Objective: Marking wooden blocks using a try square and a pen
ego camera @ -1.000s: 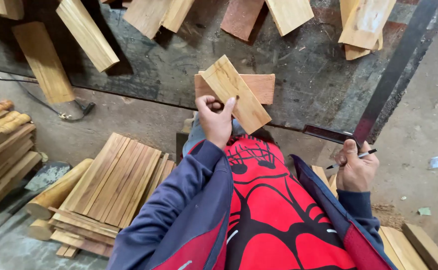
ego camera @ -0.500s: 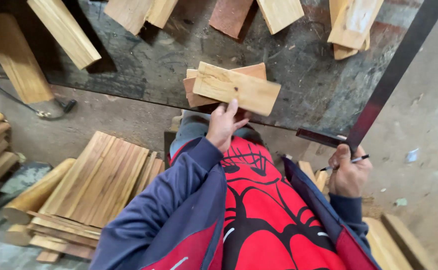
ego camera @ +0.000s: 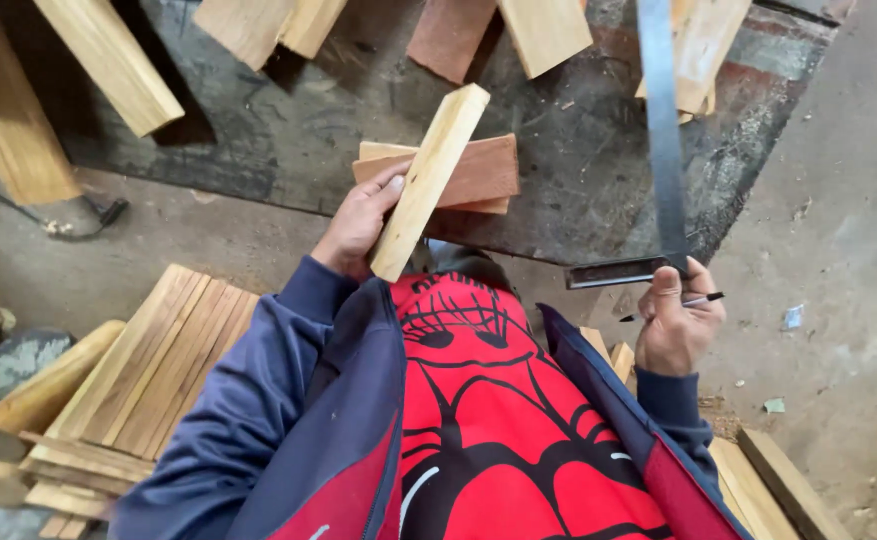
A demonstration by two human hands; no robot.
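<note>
My left hand (ego camera: 358, 222) grips a pale wooden block (ego camera: 428, 178), turned on its edge and slanting up to the right. Behind it two more blocks, a reddish one (ego camera: 478, 172) on top, lie stacked near the front edge of a dark worktable (ego camera: 578, 170). My right hand (ego camera: 676, 320) holds a metal try square (ego camera: 658, 150) by its stock, the long blade pointing up over the table. A pencil (ego camera: 693, 300) is pinched in the same hand.
Several loose wooden blocks (ego camera: 108, 60) lie along the far side of the table. A stack of thin boards (ego camera: 158, 370) sits on the floor at left, and more wood pieces (ego camera: 758, 480) lie at lower right. A cable (ego camera: 68, 220) runs on the concrete floor.
My left hand has turned the pale block from flat to on edge and lifted it off the stack. My right hand swung the square's blade from slanting right to nearly upright.
</note>
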